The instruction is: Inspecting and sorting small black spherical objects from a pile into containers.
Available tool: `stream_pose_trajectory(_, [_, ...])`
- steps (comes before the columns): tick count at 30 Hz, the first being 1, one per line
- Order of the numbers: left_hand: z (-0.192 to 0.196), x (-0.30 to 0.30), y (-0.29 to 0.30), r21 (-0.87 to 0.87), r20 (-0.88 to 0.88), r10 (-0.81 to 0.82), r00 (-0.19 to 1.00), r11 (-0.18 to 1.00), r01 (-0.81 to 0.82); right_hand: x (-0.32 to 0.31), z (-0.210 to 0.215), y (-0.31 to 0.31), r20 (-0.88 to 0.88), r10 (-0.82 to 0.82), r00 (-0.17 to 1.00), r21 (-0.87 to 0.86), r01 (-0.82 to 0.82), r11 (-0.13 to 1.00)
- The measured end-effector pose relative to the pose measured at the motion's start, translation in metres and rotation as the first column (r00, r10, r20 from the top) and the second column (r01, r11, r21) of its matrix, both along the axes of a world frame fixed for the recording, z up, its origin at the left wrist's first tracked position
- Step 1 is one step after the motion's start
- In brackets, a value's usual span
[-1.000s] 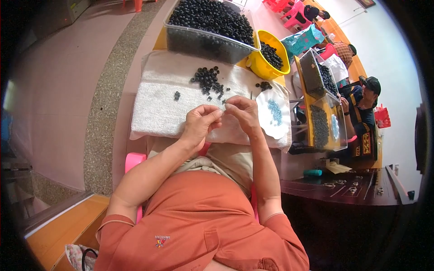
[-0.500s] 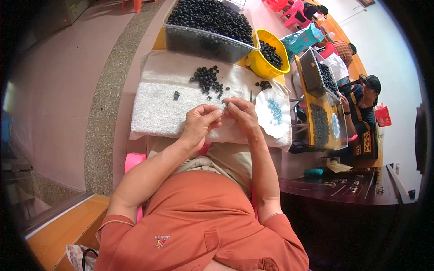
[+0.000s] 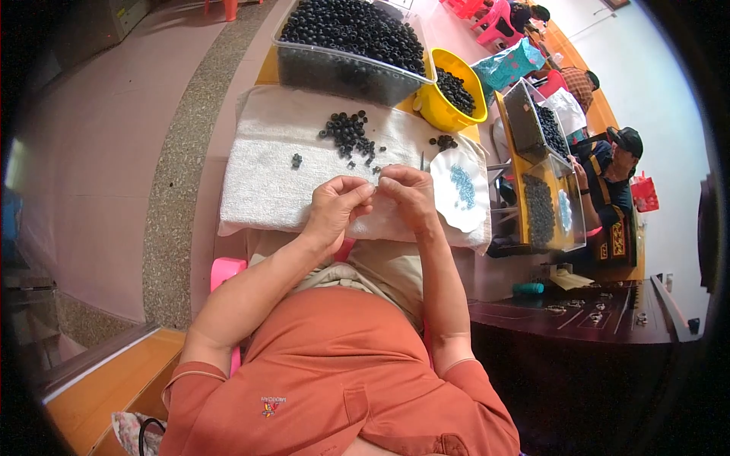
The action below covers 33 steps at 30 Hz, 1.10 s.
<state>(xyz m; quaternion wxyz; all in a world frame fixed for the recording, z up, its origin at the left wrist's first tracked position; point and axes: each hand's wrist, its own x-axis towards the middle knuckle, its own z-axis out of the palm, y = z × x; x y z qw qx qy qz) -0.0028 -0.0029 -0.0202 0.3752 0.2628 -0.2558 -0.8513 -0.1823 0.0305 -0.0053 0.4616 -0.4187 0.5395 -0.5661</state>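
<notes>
My left hand and my right hand meet over a white towel, with thumb and forefinger of each pinched together. Whatever lies between the fingertips is too small to make out. Just beyond them is a loose heap of small black ring-shaped parts. A few more black parts lie off to the left, and a small cluster sits at the far right. Beside my right hand rests a white scalloped dish with tiny light-blue pieces in it. A thin dark tool lies near that dish.
Beyond the towel stands a clear tub full of black rings, with a yellow basin of similar parts at its right. Further right, a co-worker sits by clear bins. A dark table is at lower right.
My right fingers have shifted slightly at the pinch. A small black part beyond the fingertips now shows more plainly. The left hand is nearly still.
</notes>
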Motion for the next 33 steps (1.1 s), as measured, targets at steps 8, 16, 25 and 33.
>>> stream_pose_trajectory(8, [0.000,0.000,0.000,-0.007,-0.007,0.001,1.000,1.000,-0.002,0.002,0.000,-0.001,0.022,0.072,0.997,-0.075,-0.070,0.995])
stream_pose_trajectory(16, [-0.002,-0.001,-0.001,-0.038,0.009,-0.012,1.000,0.999,0.012,0.011,0.002,0.001,0.097,0.037,0.995,-0.065,-0.031,0.997])
stream_pose_trajectory(25, [-0.003,-0.001,-0.003,0.001,-0.049,-0.010,0.999,1.000,0.010,0.018,-0.010,0.005,0.140,-0.019,0.990,-0.062,0.028,0.998])
stream_pose_trajectory(33, [-0.003,-0.001,-0.004,0.036,-0.088,0.018,0.996,0.999,-0.014,0.023,-0.017,0.008,-0.025,-0.060,0.998,-0.156,0.055,0.986])
